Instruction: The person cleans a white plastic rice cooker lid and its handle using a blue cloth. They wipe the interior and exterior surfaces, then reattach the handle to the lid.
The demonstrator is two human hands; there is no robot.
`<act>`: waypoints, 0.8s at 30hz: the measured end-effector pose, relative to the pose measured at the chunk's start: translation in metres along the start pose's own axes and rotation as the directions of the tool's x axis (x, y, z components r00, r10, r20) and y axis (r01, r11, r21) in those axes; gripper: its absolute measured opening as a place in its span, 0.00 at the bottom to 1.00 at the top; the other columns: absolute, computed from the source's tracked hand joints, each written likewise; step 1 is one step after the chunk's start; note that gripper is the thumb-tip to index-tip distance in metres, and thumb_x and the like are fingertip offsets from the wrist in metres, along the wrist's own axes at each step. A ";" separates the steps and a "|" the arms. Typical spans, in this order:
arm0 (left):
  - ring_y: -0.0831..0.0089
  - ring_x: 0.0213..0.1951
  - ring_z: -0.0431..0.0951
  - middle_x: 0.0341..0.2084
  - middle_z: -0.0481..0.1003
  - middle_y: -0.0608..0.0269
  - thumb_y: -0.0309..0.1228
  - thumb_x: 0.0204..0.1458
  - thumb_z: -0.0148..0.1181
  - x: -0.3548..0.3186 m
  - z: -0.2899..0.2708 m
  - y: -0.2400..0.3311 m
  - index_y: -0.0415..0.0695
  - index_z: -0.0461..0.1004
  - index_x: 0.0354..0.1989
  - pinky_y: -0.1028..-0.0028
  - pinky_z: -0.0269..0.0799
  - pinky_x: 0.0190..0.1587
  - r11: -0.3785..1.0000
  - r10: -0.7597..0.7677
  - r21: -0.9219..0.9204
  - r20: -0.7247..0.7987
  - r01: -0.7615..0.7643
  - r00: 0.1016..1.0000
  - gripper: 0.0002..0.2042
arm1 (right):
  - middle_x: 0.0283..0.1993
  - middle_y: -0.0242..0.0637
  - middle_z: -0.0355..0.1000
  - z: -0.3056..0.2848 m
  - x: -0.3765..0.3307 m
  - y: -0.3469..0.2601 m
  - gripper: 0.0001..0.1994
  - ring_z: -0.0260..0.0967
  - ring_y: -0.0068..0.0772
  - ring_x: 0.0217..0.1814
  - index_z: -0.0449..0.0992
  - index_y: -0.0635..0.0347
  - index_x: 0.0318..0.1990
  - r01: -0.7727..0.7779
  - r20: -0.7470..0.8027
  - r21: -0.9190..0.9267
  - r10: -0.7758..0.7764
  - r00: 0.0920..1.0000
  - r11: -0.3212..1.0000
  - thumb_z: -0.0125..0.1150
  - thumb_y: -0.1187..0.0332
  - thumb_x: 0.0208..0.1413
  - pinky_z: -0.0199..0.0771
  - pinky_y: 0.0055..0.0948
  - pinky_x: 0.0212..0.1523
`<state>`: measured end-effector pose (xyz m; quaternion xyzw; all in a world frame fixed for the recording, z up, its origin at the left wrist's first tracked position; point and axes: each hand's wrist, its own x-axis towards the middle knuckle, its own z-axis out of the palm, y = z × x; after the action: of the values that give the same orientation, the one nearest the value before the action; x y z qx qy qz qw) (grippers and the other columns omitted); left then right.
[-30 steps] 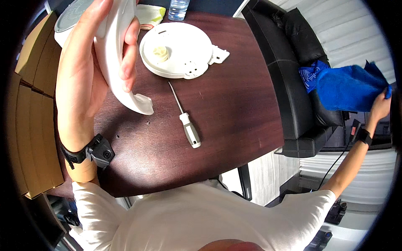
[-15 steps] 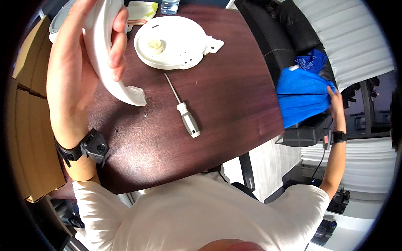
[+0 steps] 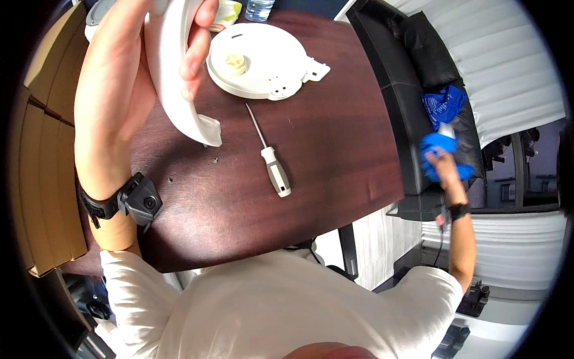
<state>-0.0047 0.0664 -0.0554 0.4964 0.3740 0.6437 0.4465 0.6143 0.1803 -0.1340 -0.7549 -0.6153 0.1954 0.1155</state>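
One white piece (image 3: 170,72), gripped by left fingers (image 3: 196,55), could be dropped beneath them if loosened; blue cloth (image 3: 430,143) is clutched by right fingers (image 3: 440,158).

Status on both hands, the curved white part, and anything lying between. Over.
Left hand holding curved white part over table. Right hand at bunched blue cloth by black sofa, grip unclear. Between: screwdriver lying on table.

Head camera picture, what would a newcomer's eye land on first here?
Probably the vivid blue cloth at the right hand, by the black sofa on the right. Then the curved white part held in the left hand at upper left, and the round white piece far up the table, with a screwdriver lying nearer.
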 end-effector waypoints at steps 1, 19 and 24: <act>0.84 0.12 0.61 0.26 0.63 0.66 0.49 0.62 0.38 0.000 0.009 0.001 0.31 0.61 0.53 0.85 0.64 0.10 1.000 0.024 -0.014 0.003 -0.024 1.000 0.28 | 0.39 0.31 0.73 0.025 -0.038 -0.035 0.20 0.66 0.24 0.44 0.72 0.63 0.51 -0.097 0.191 0.246 0.049 0.980 0.964 0.64 0.64 0.53 0.67 0.26 0.46; 0.80 0.10 0.64 0.22 0.69 0.63 0.48 0.62 0.41 -0.002 0.021 0.006 0.38 0.67 0.41 0.80 0.62 0.10 0.985 0.013 -0.172 0.037 -0.007 0.999 0.22 | 0.36 0.31 0.75 -0.117 -0.050 -0.149 0.15 0.70 0.19 0.36 0.75 0.63 0.42 0.287 -0.195 0.487 -0.217 0.956 0.825 0.59 0.59 0.57 0.69 0.21 0.41; 0.83 0.10 0.61 0.21 0.64 0.66 0.49 0.62 0.39 -0.003 0.020 0.007 0.34 0.63 0.47 0.83 0.63 0.09 0.992 -0.022 -0.127 0.025 0.025 0.999 0.25 | 0.39 0.34 0.75 -0.094 -0.059 -0.160 0.17 0.71 0.22 0.38 0.74 0.65 0.45 0.288 -0.217 0.479 -0.206 0.954 0.829 0.59 0.58 0.57 0.70 0.23 0.44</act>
<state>0.0132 0.0622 -0.0454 0.4701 0.3323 0.6551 0.4892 0.5039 0.1635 0.0258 -0.6247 -0.6240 0.2735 0.3815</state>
